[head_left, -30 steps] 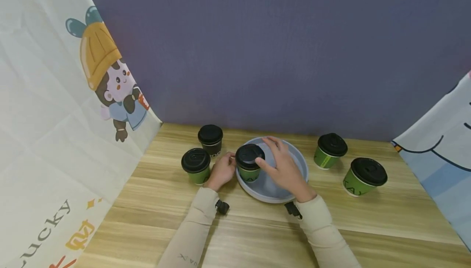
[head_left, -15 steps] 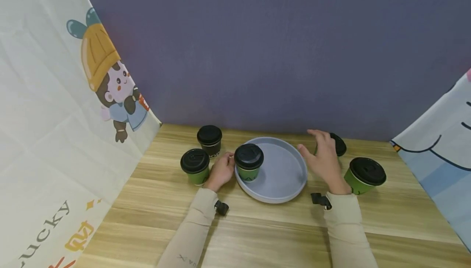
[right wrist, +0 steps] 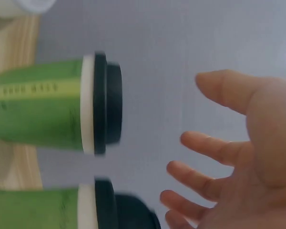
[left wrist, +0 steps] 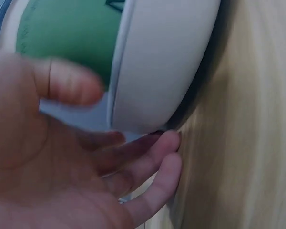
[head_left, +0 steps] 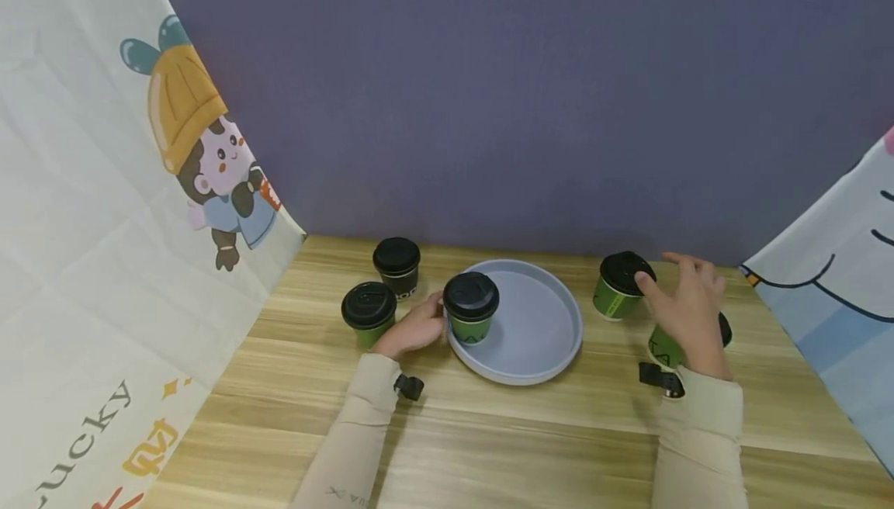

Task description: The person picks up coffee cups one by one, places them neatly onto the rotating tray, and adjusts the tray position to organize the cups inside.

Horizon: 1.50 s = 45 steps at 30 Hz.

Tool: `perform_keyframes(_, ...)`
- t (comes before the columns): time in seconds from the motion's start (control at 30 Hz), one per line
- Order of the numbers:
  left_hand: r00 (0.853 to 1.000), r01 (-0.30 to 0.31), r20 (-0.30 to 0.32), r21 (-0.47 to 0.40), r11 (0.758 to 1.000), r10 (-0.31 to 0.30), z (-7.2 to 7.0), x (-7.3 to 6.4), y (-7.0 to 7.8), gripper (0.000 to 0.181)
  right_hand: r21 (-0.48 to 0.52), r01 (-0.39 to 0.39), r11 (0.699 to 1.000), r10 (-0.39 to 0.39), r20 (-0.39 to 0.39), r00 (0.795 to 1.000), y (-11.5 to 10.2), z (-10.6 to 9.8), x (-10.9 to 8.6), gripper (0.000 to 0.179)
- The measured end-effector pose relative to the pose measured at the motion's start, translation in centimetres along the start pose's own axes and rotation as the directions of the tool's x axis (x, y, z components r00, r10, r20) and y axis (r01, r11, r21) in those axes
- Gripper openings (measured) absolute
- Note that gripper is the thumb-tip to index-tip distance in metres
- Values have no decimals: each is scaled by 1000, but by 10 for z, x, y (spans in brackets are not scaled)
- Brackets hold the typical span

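Observation:
In the head view, my left hand is at the left rim of the round grey tray. The left wrist view shows its fingertips at the tray's lower outer edge, with the thumb apart from them near a green cup. That lidded paper coffee cup stands upright inside the tray on its left side. My right hand hovers with spread fingers over two green lidded coffee cups. One of them, the rear cup, is beside the thumb; the front cup is partly hidden by the hand.
Left of the tray stand a black lidded cup and a green lidded cup, close to my left hand. A dark grey-blue partition rises behind the wooden table. Printed cloth hangs along the left.
My right hand has moved right from above the tray's cup, past the rear green cup, to over the right-hand cups. My left hand stays by the rim, its wrist shifting slightly left.

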<state>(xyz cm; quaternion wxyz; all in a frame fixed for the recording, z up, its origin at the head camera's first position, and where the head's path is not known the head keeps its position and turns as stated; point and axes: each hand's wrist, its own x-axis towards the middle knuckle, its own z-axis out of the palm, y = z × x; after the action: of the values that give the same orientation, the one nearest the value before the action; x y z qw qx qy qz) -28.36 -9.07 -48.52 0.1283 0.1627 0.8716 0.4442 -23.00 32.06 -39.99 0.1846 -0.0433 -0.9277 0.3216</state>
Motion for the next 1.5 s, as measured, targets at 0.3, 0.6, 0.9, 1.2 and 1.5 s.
perform_keyframes(0.3, 969, -161, 162, -150, 976, 185, -3, 0, -1, 105, -98, -29, 995, 36, 70, 997, 29, -23, -2, 78)
perform_keyframes(0.6, 964, -191, 159, -131, 973, 211, -2, -1, -4, 113, -147, -115, 982, 151, 262, 953, 43, -37, -10, 94)
perform_keyframes(0.9, 950, -230, 176, -161, 960, 257, -5, -5, -5, 108, -159, -151, 976, 206, 420, 884, 52, -46, -11, 108)
perform_keyframes(1.2, 968, -108, 196, -244, 964, 158, -5, -3, -7, 112, -169, -123, 978, 191, 482, 855, 58, -45, -7, 111)
perform_keyframes(1.5, 967, -76, 216, -266, 961, 137, -5, 0, -10, 113, -179, -143, 973, 189, 275, 943, 52, -47, -9, 104)
